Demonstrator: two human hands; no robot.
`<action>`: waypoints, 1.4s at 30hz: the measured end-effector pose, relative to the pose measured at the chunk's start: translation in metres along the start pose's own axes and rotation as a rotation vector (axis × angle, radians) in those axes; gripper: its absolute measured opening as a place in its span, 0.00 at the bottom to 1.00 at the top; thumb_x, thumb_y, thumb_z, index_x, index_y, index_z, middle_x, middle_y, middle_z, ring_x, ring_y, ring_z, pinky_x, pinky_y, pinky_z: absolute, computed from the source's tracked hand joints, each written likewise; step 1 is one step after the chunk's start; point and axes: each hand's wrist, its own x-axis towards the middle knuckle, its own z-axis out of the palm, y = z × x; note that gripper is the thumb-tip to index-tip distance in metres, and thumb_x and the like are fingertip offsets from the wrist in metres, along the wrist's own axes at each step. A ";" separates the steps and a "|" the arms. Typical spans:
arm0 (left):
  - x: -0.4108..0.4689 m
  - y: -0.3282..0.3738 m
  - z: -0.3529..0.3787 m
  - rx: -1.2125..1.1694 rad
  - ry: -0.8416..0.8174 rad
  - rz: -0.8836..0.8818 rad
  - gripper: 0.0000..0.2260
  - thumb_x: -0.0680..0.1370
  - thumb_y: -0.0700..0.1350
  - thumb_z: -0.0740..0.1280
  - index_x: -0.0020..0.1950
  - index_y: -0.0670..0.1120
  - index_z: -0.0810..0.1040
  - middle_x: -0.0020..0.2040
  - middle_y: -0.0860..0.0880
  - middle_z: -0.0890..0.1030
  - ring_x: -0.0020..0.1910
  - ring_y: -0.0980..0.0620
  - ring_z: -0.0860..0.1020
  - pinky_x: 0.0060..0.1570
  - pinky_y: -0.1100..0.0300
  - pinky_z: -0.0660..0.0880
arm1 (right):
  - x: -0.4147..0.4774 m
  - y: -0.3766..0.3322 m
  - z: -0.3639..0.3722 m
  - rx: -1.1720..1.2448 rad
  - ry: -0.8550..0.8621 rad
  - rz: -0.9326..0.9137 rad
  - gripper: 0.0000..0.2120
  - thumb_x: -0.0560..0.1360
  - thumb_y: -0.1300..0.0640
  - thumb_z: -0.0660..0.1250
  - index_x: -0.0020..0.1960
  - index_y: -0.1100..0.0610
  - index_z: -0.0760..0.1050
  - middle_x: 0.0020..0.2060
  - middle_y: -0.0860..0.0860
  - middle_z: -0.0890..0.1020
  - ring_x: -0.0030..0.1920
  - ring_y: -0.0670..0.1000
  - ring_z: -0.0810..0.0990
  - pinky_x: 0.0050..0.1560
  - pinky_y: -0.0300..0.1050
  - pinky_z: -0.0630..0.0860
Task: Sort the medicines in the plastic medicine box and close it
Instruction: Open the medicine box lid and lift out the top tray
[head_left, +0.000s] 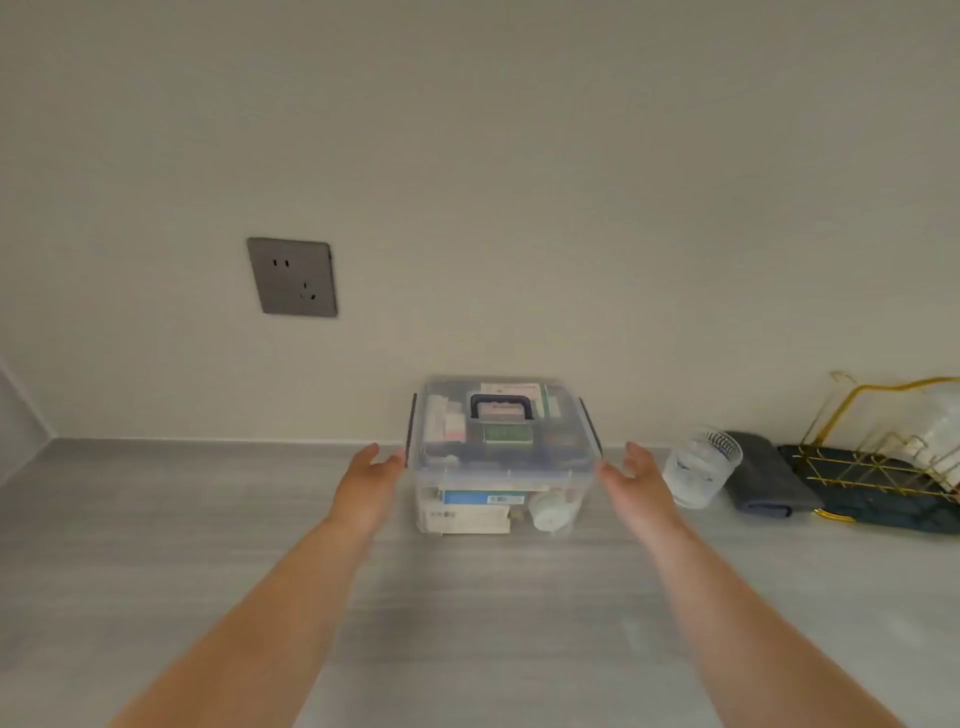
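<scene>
A clear plastic medicine box (501, 467) stands against the wall on the grey counter, lid on, with a dark handle (500, 405) on top and dark side latches. Through its walls I see medicine cartons, a blue-striped one (483, 499) and a white round bottle (550, 512). My left hand (371, 478) is at the box's left side, fingers apart, fingertips near the left latch. My right hand (634, 480) mirrors it at the right side, open, just off the right latch. Neither hand holds anything.
A clear drinking glass (701, 467) stands right of the box, close to my right hand. Beyond it lie a folded grey cloth (763, 478) and a gold wire dish rack (893, 452) on a dark mat. A grey wall socket (292, 277) sits upper left.
</scene>
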 end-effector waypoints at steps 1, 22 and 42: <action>0.008 0.001 0.003 -0.018 -0.004 -0.012 0.22 0.79 0.47 0.59 0.71 0.44 0.59 0.67 0.40 0.70 0.64 0.41 0.70 0.66 0.49 0.65 | 0.008 -0.001 0.000 0.005 -0.001 0.018 0.27 0.76 0.56 0.60 0.71 0.59 0.54 0.70 0.58 0.65 0.69 0.57 0.65 0.68 0.48 0.61; -0.070 -0.048 -0.023 0.177 -0.010 -0.050 0.14 0.78 0.51 0.59 0.46 0.40 0.71 0.35 0.46 0.75 0.32 0.50 0.74 0.28 0.60 0.69 | -0.061 0.042 -0.014 0.007 -0.126 0.111 0.13 0.75 0.50 0.61 0.36 0.58 0.72 0.32 0.53 0.76 0.32 0.50 0.73 0.29 0.42 0.67; -0.176 -0.085 -0.068 0.237 -0.044 -0.022 0.18 0.81 0.49 0.50 0.37 0.44 0.73 0.29 0.46 0.76 0.28 0.50 0.74 0.26 0.61 0.70 | -0.154 0.083 -0.035 0.035 -0.093 0.125 0.20 0.78 0.62 0.53 0.27 0.58 0.66 0.22 0.55 0.72 0.23 0.53 0.71 0.21 0.35 0.70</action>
